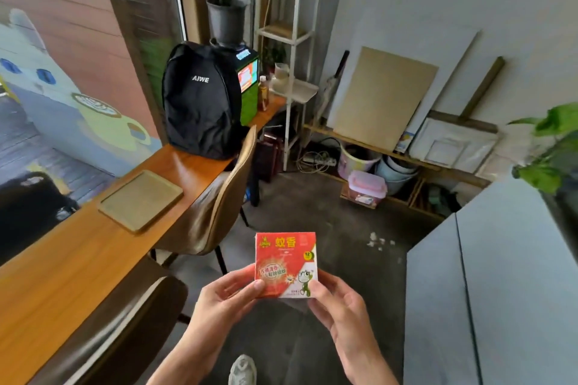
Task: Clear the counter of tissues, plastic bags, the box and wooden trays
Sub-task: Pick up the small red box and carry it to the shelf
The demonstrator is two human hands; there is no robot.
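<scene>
From the head view, a person holds a small red box [286,264] up in the lower middle of the frame, out over the grey floor [328,212] and away from the counter. The left hand [226,298] pinches the box's lower left corner, thumb on the front and fingers curled behind. The right hand [339,302] pinches the lower right corner the same way. The box faces up, with a little green frog drawn on it.

The long wooden counter [62,275] runs along the left side of the frame. A flat wooden tray [140,200] lies on it, left of the middle. Farther back on the counter stands a black backpack [200,100], and just behind it a green box with a bright screen [248,87]. A brown bottle [262,94] stands beside that.

A tan chair [219,197] is tucked next to the counter, and a dark chair [125,331] shows at the lower left. Some small white scraps [378,241] lie on the floor, right of the red box. A white shoe [242,369] peeks in at the bottom edge
</scene>
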